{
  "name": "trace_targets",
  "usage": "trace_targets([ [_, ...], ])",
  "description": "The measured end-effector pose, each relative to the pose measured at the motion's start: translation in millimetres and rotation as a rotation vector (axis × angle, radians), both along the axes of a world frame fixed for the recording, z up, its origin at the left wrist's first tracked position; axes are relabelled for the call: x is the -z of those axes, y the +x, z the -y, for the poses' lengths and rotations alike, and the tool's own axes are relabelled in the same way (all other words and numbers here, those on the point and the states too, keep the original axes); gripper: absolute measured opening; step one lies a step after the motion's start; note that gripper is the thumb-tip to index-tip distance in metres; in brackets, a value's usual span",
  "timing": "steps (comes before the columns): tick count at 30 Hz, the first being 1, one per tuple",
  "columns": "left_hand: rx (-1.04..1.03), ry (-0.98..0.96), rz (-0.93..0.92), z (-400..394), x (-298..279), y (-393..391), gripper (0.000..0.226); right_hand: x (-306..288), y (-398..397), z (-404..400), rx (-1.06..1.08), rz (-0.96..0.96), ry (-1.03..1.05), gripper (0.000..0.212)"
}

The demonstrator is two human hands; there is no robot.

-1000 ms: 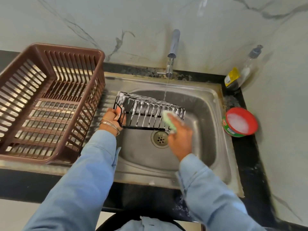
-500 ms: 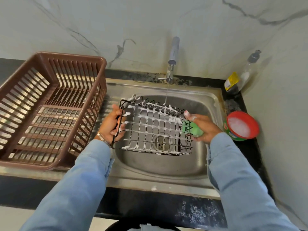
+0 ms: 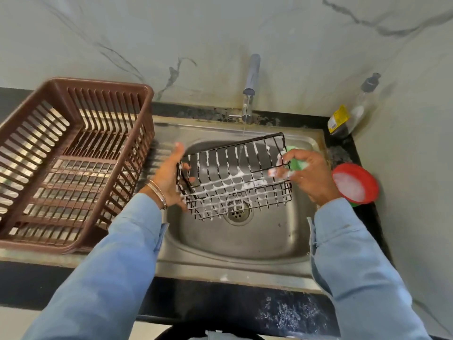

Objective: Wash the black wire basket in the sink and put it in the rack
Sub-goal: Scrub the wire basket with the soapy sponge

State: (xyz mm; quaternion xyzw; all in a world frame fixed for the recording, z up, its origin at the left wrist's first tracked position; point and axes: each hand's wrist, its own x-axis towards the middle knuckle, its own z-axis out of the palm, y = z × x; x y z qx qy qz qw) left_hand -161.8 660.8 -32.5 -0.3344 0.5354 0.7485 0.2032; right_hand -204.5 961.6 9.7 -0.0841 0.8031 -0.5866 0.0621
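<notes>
The black wire basket (image 3: 235, 177), streaked with white foam, hangs tilted over the steel sink (image 3: 245, 241) just above the drain. My left hand (image 3: 169, 177) grips its left end, thumb hooked through the wires. My right hand (image 3: 306, 175) is at the basket's right end and holds a green sponge (image 3: 297, 163) against the wires. A thin stream of water falls from the tap (image 3: 251, 87) onto the basket's far edge. The brown plastic rack (image 3: 73, 163) stands on the drainboard to the left.
A red tub of white dish soap (image 3: 353, 184) sits on the black counter right of the sink. A clear pump bottle (image 3: 353, 111) stands in the back right corner. The marble wall rises close behind the tap.
The basket has been turned: its open grid faced up half a second ago, now one long side tips up toward the tap. My right hand with the sponge has shifted further right.
</notes>
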Motion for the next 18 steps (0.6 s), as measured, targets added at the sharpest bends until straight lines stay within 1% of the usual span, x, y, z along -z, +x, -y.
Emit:
trace_targets([
  [1,0.037,-0.003,-0.011,-1.2,-3.9,3.1,0.078,1.1,0.1,-3.3,0.010,0.000,-0.001,0.025],
  [4,0.056,-0.093,-0.128,-2.0,-5.1,7.6,0.028,9.3,1.0,-16.5,-0.007,0.056,0.015,0.029],
  [5,0.066,-0.115,-0.160,-4.2,-7.2,9.8,0.022,11.6,2.8,-20.8,-0.030,0.068,0.015,0.031],
  [7,0.071,-0.136,-0.244,-6.0,-7.2,12.0,0.025,15.9,6.2,-27.9,-0.068,0.058,0.015,0.047],
  [9,0.087,-0.167,-0.289,-8.6,-5.4,13.4,0.026,20.1,6.2,-30.1,-0.050,0.030,0.060,0.062],
  [12,0.088,-0.223,-0.290,-10.1,-4.0,14.3,0.023,21.6,6.5,-22.2,0.011,-0.013,0.270,0.071],
  [13,0.080,-0.234,-0.281,-9.9,-4.4,14.6,0.023,20.0,7.2,-17.6,0.049,-0.033,0.377,0.072],
  [15,0.067,-0.255,-0.274,-8.1,-5.1,14.8,0.023,16.5,11.5,-2.4,0.201,-0.079,0.567,0.069],
  [17,0.069,-0.282,-0.269,-7.9,-5.6,14.6,0.023,14.8,17.9,23.8,0.306,-0.168,0.604,0.063],
  [18,0.072,-0.293,-0.270,-8.7,-5.5,14.2,0.023,17.7,22.6,40.0,0.293,-0.194,0.609,0.060],
])
